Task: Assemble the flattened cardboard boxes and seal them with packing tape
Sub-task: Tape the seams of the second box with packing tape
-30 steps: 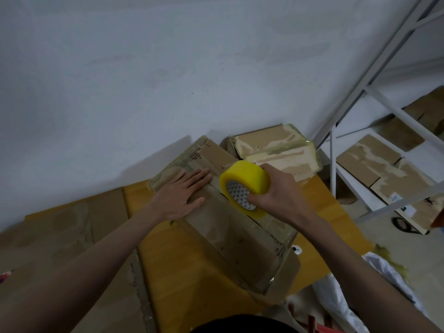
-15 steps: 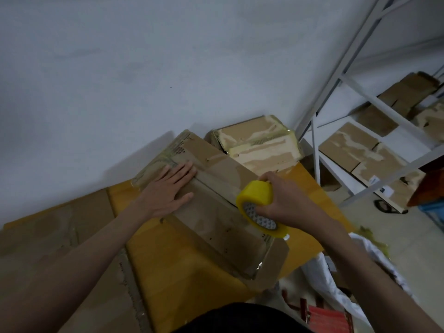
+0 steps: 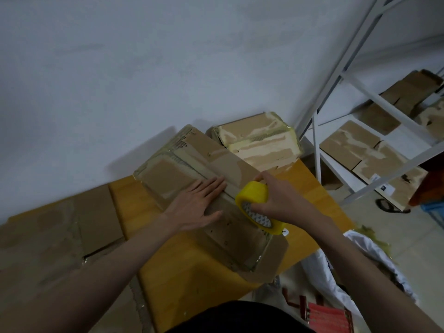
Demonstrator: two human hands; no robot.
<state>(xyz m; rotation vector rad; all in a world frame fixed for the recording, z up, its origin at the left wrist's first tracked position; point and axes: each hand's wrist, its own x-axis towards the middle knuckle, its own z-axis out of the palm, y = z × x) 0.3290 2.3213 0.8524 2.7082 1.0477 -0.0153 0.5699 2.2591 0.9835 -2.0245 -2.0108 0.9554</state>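
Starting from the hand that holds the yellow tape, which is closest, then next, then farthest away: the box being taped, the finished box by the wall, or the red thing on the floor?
From the right hand, in the head view:
1. The box being taped, right under it.
2. The finished box, behind it by the wall.
3. The red thing, low on the floor to the right.

No readable text anywhere.

The box (image 3: 211, 169) carries dark print along its far edge, too blurred to read. A flat carton (image 3: 384, 174) on the shelf (image 3: 374, 99) bears what may be two small white labels, their marks illegible. The tape roll (image 3: 254, 200) shows a triangle pattern inside its core, no letters.
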